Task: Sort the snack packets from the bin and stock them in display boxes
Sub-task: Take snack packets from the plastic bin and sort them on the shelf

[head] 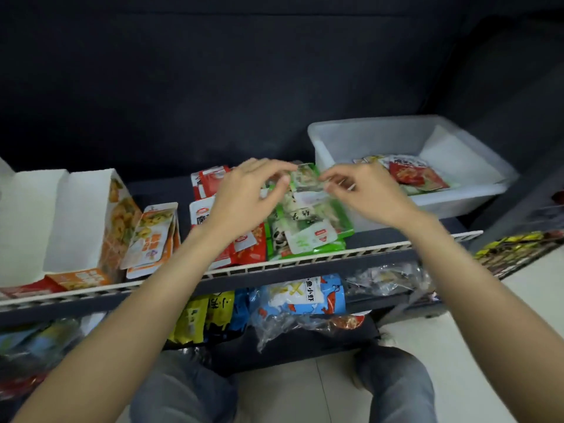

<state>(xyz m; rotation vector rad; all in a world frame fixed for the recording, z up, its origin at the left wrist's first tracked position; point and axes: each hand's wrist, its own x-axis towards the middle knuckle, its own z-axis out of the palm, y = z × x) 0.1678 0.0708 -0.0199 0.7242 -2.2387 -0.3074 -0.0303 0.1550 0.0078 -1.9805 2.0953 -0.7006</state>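
Note:
A green snack packet [306,178] is held above the shelf, pinched at its left side by my left hand [244,198] and at its right side by my right hand [364,193]. Under it lies a pile of green packets [308,230]. Left of that pile are red packets [210,178], partly hidden by my left hand, and orange packets [154,236] lean against an open orange display box [88,215]. The translucent white bin [412,141] stands at the right with a few red packets [415,174] inside.
A white rail [305,259] runs along the shelf's front edge. The lower shelf holds blue, yellow and clear-wrapped snack bags [302,297]. Another open white box [24,215] stands at the far left. My knees and a pale floor show below.

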